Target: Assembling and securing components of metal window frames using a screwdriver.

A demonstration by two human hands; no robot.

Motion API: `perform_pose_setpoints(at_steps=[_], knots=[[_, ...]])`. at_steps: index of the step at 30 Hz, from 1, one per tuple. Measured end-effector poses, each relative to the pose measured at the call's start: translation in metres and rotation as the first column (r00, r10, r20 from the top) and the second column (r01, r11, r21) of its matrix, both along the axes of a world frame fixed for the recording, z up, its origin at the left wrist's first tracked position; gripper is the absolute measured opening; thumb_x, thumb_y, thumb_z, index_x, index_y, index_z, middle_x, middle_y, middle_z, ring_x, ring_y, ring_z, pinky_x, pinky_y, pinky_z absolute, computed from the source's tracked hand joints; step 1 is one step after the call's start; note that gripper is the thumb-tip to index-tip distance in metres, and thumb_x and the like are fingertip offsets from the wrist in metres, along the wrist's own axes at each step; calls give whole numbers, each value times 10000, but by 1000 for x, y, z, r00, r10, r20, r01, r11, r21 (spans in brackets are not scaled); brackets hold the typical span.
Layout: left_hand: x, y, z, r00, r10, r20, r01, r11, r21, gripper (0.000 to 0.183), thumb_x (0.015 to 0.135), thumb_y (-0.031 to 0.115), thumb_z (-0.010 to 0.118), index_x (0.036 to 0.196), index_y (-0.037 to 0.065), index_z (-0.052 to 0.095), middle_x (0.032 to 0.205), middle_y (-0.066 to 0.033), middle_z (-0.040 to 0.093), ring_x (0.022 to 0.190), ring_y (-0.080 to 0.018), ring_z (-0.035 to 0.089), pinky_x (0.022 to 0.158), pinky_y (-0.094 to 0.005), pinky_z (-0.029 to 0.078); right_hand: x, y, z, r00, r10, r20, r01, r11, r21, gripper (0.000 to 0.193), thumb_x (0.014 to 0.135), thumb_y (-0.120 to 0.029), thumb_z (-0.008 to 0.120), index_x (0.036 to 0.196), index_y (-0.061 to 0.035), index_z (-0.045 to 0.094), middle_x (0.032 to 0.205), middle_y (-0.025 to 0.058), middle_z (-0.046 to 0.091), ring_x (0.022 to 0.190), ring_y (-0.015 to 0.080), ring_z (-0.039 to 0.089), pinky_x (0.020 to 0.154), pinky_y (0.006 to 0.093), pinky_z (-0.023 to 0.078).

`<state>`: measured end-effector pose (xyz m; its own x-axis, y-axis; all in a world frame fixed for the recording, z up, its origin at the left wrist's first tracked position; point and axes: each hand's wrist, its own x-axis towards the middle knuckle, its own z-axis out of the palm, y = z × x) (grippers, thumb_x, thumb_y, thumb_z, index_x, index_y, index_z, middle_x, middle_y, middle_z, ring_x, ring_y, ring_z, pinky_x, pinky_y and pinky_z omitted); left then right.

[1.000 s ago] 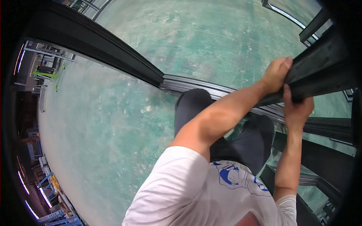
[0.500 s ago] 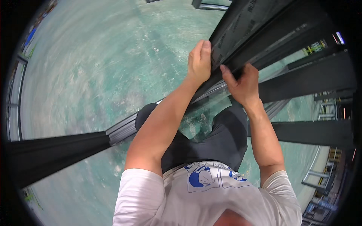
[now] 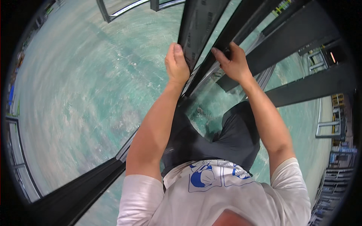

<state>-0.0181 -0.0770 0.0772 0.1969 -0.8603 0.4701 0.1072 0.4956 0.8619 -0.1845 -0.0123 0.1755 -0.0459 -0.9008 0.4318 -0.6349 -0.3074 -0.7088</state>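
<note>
Fingers and thumb of the right hand [image 3: 233, 64] span a narrower black bar [image 3: 238, 28], while the left hand [image 3: 176, 64] grips the left edge of a wide black profile [image 3: 200, 34], its fingertips hidden. Both pieces slant above the green floor [image 3: 83, 94], drawing close at their lower ends and parting higher up, with floor visible between. Just right of the bar, a broad dark beam [image 3: 283, 41] runs obliquely. Another long beam [image 3: 79, 188] lies lower left. Near the floor's left edge is a pane-like frame [image 3: 19, 158]; another frame [image 3: 128, 8] sits by its far edge.
</note>
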Motion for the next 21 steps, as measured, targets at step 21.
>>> perform_pose_setpoints(at_steps=[21], knots=[[10, 1, -13, 982, -111, -152, 124, 989, 76, 487, 1111, 467, 414, 931, 32, 537, 732, 16, 504, 673, -93, 464, 602, -287, 370, -13, 9, -4, 970, 142, -196, -149, 989, -23, 372, 884, -288, 807, 1102, -14, 678, 937, 194, 676, 873, 400, 662, 753, 438, 532]])
